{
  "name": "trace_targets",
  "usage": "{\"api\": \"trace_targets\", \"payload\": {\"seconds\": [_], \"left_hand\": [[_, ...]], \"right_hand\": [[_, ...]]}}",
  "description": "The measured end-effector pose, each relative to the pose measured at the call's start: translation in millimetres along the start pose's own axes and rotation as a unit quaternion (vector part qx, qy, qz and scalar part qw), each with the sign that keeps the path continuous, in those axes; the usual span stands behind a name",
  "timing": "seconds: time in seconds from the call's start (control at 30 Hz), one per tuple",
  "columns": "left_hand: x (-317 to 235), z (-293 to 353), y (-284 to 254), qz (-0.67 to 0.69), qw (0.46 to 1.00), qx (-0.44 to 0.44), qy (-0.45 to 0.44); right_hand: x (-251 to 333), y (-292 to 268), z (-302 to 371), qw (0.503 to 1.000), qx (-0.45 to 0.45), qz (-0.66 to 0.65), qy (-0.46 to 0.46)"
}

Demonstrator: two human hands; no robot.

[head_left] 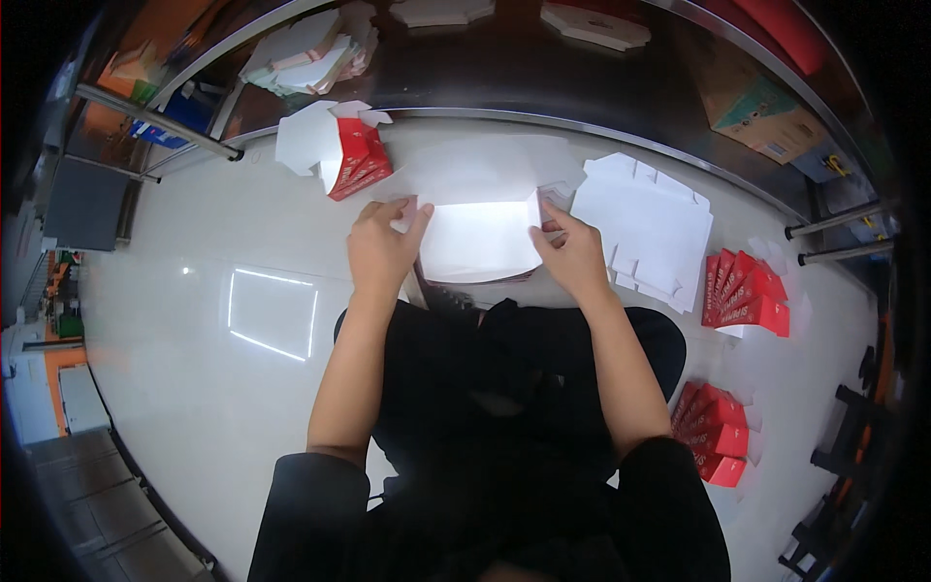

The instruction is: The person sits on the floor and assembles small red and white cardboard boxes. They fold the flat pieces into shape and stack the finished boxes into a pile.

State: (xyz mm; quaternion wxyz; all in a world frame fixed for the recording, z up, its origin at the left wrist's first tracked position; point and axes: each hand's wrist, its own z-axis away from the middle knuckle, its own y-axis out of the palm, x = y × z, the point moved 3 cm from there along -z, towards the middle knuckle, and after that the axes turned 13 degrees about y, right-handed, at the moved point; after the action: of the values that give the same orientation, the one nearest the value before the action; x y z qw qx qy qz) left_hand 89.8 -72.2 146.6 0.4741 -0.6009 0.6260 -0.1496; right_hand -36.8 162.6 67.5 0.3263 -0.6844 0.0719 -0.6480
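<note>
Head view: the left hand [376,242] and right hand [576,254] each pinch a far corner of the white box [480,242], thumb against fingers, the box lying central, just beyond the legs [635,339]. Folding looks part done here, with the side walls raised and the lid [470,165] open on the far side. Red stacks at right [745,293], near right [716,432] and far left [359,160] seem already shaped, while the sheet [645,228] just right remains flat, unfolded.
</note>
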Motion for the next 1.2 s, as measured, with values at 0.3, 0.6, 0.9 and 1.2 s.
{"api": "trace_targets", "payload": {"seconds": [0.3, 0.6, 0.9, 1.2], "left_hand": [[49.4, 10.7, 39.8, 0.001, 0.993, 0.113, -0.04], [24.1, 47.6, 25.1, 0.045, 0.985, 0.149, -0.072], [44.9, 48.6, 39.9, 0.035, 0.988, 0.142, -0.053], [121.2, 4.2, 3.2, 0.202, 0.909, 0.241, -0.275]], "right_hand": [[8.4, 7.0, 5.3, 0.992, -0.034, 0.093, -0.076], [5.3, 8.7, 12.0, 0.989, -0.082, 0.095, -0.08], [6.8, 16.5, 12.9, 0.982, -0.091, 0.135, -0.099], [8.2, -15.0, 26.5, 0.99, -0.1, 0.072, -0.066]]}}
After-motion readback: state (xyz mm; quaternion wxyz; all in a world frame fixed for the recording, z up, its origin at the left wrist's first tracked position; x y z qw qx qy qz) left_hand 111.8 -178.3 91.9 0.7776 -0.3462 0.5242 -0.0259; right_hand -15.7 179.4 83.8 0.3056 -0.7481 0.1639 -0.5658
